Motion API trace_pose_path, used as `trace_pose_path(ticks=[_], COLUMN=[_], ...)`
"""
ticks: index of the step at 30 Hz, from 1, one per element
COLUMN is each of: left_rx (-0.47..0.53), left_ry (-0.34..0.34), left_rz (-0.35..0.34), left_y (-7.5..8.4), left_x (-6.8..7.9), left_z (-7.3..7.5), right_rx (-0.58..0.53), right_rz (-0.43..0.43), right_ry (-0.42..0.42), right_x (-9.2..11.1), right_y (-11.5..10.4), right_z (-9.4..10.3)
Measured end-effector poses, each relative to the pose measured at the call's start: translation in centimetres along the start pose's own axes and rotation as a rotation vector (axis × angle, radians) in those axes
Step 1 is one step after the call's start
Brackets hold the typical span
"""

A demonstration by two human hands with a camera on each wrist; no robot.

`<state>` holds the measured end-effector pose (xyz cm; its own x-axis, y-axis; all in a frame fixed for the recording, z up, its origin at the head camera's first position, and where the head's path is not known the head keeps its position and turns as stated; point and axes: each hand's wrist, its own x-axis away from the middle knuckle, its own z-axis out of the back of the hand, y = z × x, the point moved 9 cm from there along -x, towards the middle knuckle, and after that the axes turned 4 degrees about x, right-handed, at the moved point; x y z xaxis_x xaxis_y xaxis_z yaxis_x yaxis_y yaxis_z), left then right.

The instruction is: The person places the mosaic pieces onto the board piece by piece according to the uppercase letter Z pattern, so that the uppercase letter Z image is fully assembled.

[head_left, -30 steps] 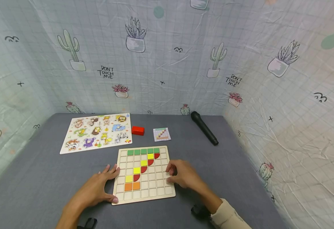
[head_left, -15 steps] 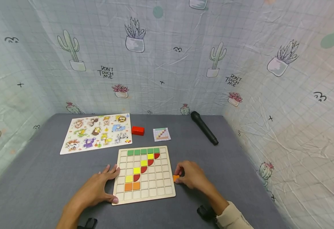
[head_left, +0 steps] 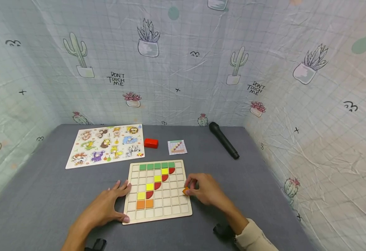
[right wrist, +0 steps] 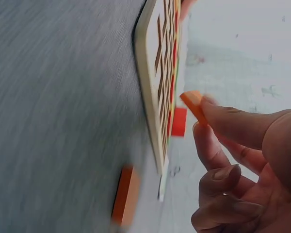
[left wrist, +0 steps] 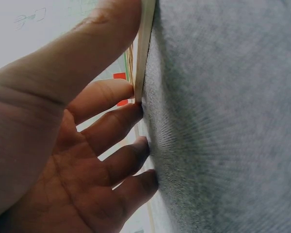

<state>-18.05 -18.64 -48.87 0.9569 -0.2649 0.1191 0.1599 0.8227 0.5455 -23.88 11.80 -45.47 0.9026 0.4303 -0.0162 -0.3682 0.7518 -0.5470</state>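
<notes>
A wooden grid board [head_left: 167, 202] lies flat on the table. Its squares hold a row of green tiles [head_left: 157, 166], a diagonal of yellow tiles [head_left: 150, 187] with red quarter-round tiles [head_left: 157, 185], and two orange tiles [head_left: 141, 204]. My left hand [head_left: 107, 204] rests at the board's left side, fingers spread along the edge and thumb on the near corner. Over the right edge, my right hand [head_left: 205, 190] pinches a tilted orange tile [right wrist: 195, 104] between thumb and fingertip. The right wrist view shows another orange piece [right wrist: 125, 196] on the table, hidden in the head view.
Behind the board lie an animal puzzle board [head_left: 107, 146], a red block [head_left: 151, 143] and a pattern card [head_left: 177, 147]. A black microphone [head_left: 224, 140] lies at the back right. A patterned cloth [head_left: 176, 69] hangs around the table.
My right hand moved right, off the board's edge, where an orange tile showed at its fingertips. It then came back left over the edge with the tile. My left hand stayed put.
</notes>
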Motion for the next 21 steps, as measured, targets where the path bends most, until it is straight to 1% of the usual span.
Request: trace_pose_path(ticks=[3, 6, 11, 15, 18, 21], left_rx=[0.002, -0.001, -0.001, -0.004, -0.003, -0.003], left_ry=[0.004, 0.003, 0.004, 0.006, 0.005, 0.006], left_rz=[-0.008, -0.012, -0.018, -0.022, -0.02, -0.02], left_y=[0.1, 0.1, 0.2, 0.2, 0.2, 0.1], left_x=[0.0, 0.0, 0.1, 0.1, 0.1, 0.0], left_z=[0.1, 0.1, 0.2, 0.2, 0.2, 0.2], right_rx=[-0.009, -0.024, -0.039, -0.035, -0.011, 0.016], right_rz=[0.014, 0.028, 0.032, 0.01, 0.005, 0.016], right_ry=[0.012, 0.005, -0.05, -0.108, -0.129, -0.13], right_x=[-0.4, -0.8, -1.4, -1.8, -2.1, -2.4], right_y=[-1.2, -2.4, -4.3, -5.1, -5.7, -6.2], right_z=[-0.5, -1.4, -3.5, -5.3, -6.2, -6.6])
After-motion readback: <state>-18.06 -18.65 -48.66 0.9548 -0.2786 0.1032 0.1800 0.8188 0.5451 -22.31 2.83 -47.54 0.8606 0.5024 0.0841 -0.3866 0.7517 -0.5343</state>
